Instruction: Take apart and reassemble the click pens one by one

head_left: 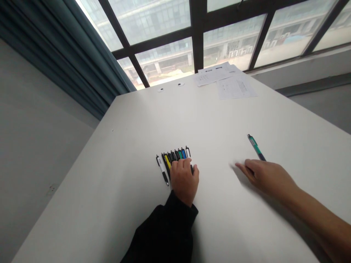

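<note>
My left hand (185, 179) rests palm down over a row of pens, its fingers bent across their lower parts. In that row lie several black pens (172, 155), a yellow pen (167, 160), a blue pen (183, 152) and a white pen (188, 151). Just left of them is another white pen (162, 170) with a black grip. Well to the right, my right hand (264, 177) is closed, with one digit reaching left. A green pen (255, 147) sticks out beyond its knuckles, clicker end away from me; the hand hides its lower end.
Printed papers (236, 86) lie at the far edge of the white table (131, 124), near two small white round pieces (181, 84) with dark spots. Behind stand dark-framed windows (197, 36) and, on the left, a blue-grey curtain (68, 47).
</note>
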`<action>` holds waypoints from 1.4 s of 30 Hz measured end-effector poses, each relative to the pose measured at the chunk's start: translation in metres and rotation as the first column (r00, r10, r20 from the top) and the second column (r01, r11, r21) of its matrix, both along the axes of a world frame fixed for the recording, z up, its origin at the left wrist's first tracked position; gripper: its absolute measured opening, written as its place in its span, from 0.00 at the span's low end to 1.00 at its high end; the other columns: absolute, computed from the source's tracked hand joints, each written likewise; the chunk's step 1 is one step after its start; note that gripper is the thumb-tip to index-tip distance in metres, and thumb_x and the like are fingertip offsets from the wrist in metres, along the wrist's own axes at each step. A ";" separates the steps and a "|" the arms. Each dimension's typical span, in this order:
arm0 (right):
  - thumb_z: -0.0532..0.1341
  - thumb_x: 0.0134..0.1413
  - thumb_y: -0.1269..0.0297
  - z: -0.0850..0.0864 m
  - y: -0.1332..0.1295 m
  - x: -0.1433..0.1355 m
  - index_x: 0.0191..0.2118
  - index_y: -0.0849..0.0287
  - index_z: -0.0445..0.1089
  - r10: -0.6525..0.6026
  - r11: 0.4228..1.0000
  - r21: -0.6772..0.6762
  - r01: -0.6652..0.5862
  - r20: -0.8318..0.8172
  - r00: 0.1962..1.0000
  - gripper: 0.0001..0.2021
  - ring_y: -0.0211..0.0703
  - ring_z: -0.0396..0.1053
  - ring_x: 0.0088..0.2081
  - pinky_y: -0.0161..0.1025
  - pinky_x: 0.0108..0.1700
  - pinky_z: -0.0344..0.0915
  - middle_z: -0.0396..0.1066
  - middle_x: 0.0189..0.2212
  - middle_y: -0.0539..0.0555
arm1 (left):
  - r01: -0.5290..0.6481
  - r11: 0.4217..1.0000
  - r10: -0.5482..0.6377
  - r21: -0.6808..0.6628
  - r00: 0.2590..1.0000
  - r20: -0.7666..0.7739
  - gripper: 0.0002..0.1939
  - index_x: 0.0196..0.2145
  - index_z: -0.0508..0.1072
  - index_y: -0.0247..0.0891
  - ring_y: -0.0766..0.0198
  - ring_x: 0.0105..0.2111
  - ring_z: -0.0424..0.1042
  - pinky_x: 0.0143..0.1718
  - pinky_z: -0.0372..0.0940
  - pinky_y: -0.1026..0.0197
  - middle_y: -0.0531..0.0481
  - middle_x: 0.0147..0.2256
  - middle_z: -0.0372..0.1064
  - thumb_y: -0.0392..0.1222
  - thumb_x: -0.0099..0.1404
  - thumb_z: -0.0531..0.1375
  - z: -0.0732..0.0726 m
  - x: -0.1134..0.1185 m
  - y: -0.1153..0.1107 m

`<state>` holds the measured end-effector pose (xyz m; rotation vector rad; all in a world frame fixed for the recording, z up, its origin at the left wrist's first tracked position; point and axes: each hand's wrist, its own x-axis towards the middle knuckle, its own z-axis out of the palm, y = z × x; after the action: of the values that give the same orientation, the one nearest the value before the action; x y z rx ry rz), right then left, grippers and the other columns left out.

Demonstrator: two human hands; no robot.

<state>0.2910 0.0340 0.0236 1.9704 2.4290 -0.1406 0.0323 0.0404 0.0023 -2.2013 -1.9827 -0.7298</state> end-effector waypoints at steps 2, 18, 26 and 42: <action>0.46 0.71 0.52 -0.009 -0.001 -0.001 0.26 0.58 0.67 0.152 0.988 0.036 -0.150 -0.080 0.985 0.25 0.45 0.71 0.24 0.39 0.27 0.51 0.73 0.23 0.56 | 0.002 1.000 -0.002 0.001 1.000 0.003 0.08 0.41 0.73 0.36 0.52 0.38 0.66 0.41 0.61 0.51 0.44 0.36 0.73 0.36 0.62 0.64 -0.001 0.000 0.000; 0.53 0.68 0.63 -0.020 0.000 -0.002 0.50 0.58 0.67 0.239 0.951 0.299 -0.074 -0.564 0.791 0.11 0.41 0.74 0.26 0.36 0.28 0.69 0.78 0.34 0.57 | 0.452 0.890 -0.381 0.063 0.662 0.646 0.05 0.37 0.73 0.37 0.64 0.34 0.75 0.39 0.70 0.62 0.49 0.34 0.75 0.36 0.63 0.66 0.009 0.013 -0.006; 0.52 0.67 0.70 -0.014 -0.001 0.002 0.49 0.57 0.68 0.368 0.894 0.429 -0.127 -0.542 0.756 0.10 0.38 0.71 0.22 0.32 0.23 0.65 0.74 0.27 0.51 | 0.341 0.938 0.049 -0.064 0.051 0.997 0.11 0.36 0.75 0.36 0.64 0.35 0.78 0.38 0.72 0.62 0.47 0.37 0.79 0.40 0.57 0.71 0.015 0.013 0.003; 0.57 0.64 0.73 -0.019 -0.002 0.000 0.46 0.57 0.67 0.372 0.805 0.592 0.040 -0.555 0.744 0.07 0.40 0.72 0.28 0.33 0.27 0.70 0.73 0.35 0.57 | 0.381 0.923 0.160 -0.043 -0.279 0.947 0.14 0.35 0.79 0.37 0.72 0.28 0.69 0.34 0.65 0.67 0.48 0.37 0.78 0.45 0.53 0.74 0.014 0.013 0.008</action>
<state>0.2908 0.0320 0.0045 2.1381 3.4577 -0.1138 0.0448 0.0484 0.0166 -1.7288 -2.2285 -3.5291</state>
